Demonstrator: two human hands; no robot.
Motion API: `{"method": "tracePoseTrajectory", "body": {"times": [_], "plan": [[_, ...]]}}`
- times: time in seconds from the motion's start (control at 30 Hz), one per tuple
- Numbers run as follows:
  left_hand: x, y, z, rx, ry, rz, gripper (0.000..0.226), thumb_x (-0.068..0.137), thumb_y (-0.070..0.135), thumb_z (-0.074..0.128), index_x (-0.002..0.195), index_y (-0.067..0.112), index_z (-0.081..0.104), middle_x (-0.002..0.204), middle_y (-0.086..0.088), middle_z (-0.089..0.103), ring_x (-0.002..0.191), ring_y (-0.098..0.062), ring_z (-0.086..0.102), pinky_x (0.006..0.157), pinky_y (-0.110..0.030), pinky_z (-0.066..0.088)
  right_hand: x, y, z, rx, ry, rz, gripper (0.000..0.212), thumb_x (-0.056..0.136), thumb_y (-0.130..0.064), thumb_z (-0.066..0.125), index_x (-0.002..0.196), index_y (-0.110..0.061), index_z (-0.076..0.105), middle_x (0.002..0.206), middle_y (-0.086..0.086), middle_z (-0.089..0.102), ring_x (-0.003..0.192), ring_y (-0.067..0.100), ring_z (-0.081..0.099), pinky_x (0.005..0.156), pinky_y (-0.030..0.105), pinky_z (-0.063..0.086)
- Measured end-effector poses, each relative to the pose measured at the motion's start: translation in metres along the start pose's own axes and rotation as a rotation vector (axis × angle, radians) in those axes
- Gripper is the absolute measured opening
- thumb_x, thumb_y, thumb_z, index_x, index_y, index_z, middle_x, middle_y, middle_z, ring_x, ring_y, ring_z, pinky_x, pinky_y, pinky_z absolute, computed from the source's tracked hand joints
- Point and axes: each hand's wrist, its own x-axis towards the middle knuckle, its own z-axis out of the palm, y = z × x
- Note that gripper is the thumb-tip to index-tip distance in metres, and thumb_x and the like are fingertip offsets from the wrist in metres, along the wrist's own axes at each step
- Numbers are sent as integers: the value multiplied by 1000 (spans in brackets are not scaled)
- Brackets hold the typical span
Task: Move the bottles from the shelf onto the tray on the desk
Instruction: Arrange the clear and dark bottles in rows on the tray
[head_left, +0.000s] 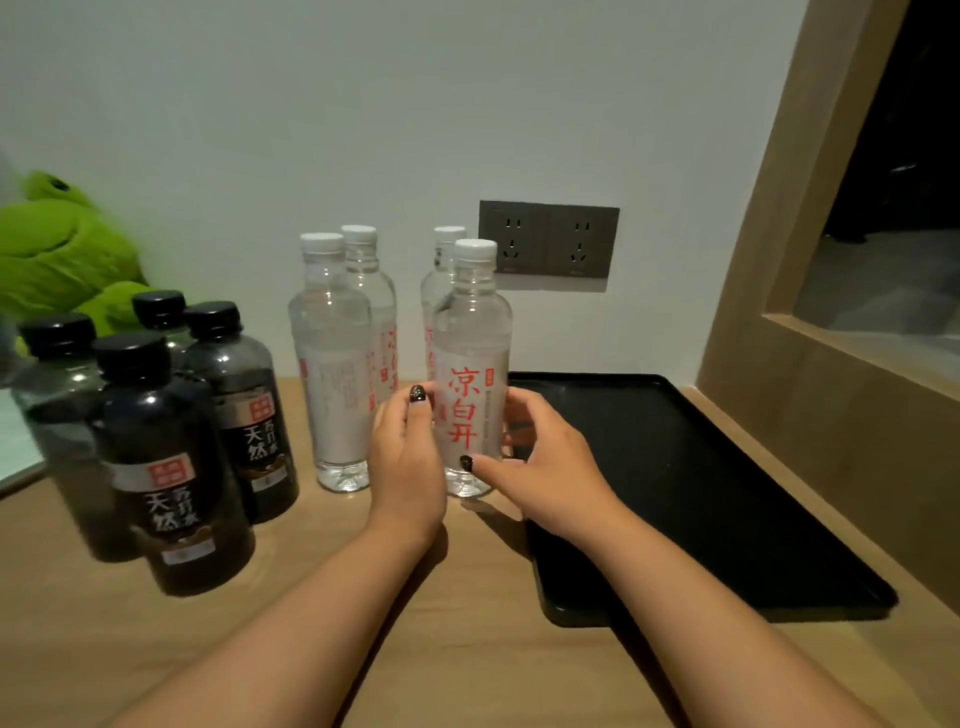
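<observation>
Currently my left hand (402, 457) and my right hand (540, 457) both grip the front clear bottle (471, 364), one on each side of its lower body. My left fingers curl round the left side of the label, thumb nail at the label's upper left edge. My right thumb lies across the lower front, and the other right fingers wrap behind the bottle. The bottle is upright; I cannot tell whether its base touches the worktop (467, 623) or is just above it.

The bottle is transparent, filled with clear liquid, with a white cap and a pale label printed in red characters. Three more clear bottles (332, 364) of the same type stand just beside and behind it, near the wall. Four dark bottles (171, 467) with black caps and dark labels form a separate cluster to the left, near the front of the worktop.

The black tray (701, 493) lies flat on the worktop immediately right of my right hand, with nothing on it. Its left edge is just beside the held bottle, and its raised rim runs round all sides. Its far edge is close to the wall, below the socket panel (548, 239). A wooden frame (779, 338) borders the tray's right side. A green plush toy (62, 249) sits at the far left, behind the dark bottles.
</observation>
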Motion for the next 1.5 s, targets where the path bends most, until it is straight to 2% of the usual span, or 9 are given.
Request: {"method": "tracePoseTrajectory", "body": {"times": [0.4,0.5,0.6,0.77,1.03,1.2,1.37,1.43,1.5], "plan": [[-12,8,0,35,-29,-130,21,87,28,50,107,32,56,105,10,64,100,-10,61,86,-35,52,-7,-12,2,-120,275,-121,76,65,-34,86,130,-28,47,120,-15,59,108,2,58,85,20,53],[-13,7,7,169,-178,-186,46,89,16,59,130,28,41,126,7,55,110,-9,55,74,-18,46,-1,-12,-18,-149,351,-142,77,67,-23,86,132,-24,46,121,-11,58,109,2,55,82,17,52],[-15,4,15,353,-324,-148,77,86,21,64,147,25,18,150,0,37,134,-20,40,101,-35,43,3,0,-33,-201,368,-83,77,68,-16,85,134,-20,45,126,-4,58,114,10,55,89,27,53],[-15,-8,27,832,-474,-39,106,85,48,56,148,19,-23,155,-10,31,134,-31,41,104,-44,40,19,21,-40,-218,371,43,78,71,-17,82,137,-19,40,132,0,56,122,19,54,92,32,47],[-8,-21,32,992,-561,0,83,85,54,46,152,22,9,157,-7,27,141,-29,30,112,-46,32,83,49,-51,-200,337,174,74,76,-17,79,135,-13,34,134,6,54,123,24,53,92,30,43],[-12,-7,31,763,-444,-3,72,90,41,52,150,23,19,153,0,34,138,-20,34,111,-40,35,109,65,-49,-142,370,151,76,78,-19,78,139,-14,33,137,6,52,124,23,52,91,27,42],[6,30,10,666,6,869,63,73,11,62,133,12,40,140,-10,33,130,-27,36,107,-42,34,112,81,-41,-137,403,115,69,83,-27,74,140,-18,35,139,5,52,124,22,53,94,28,42],[10,36,1,658,182,877,69,69,15,61,132,13,34,139,-9,24,131,-27,29,107,-35,25,111,81,-40,-152,388,112,69,85,-28,72,141,-18,34,140,5,51,127,22,51,97,32,42],[9,46,-3,593,252,604,71,75,24,56,137,5,26,140,-20,26,131,-28,26,111,-33,27,111,78,-40,-170,384,112,68,85,-28,70,142,-18,33,141,6,50,128,23,49,100,35,42]]}}
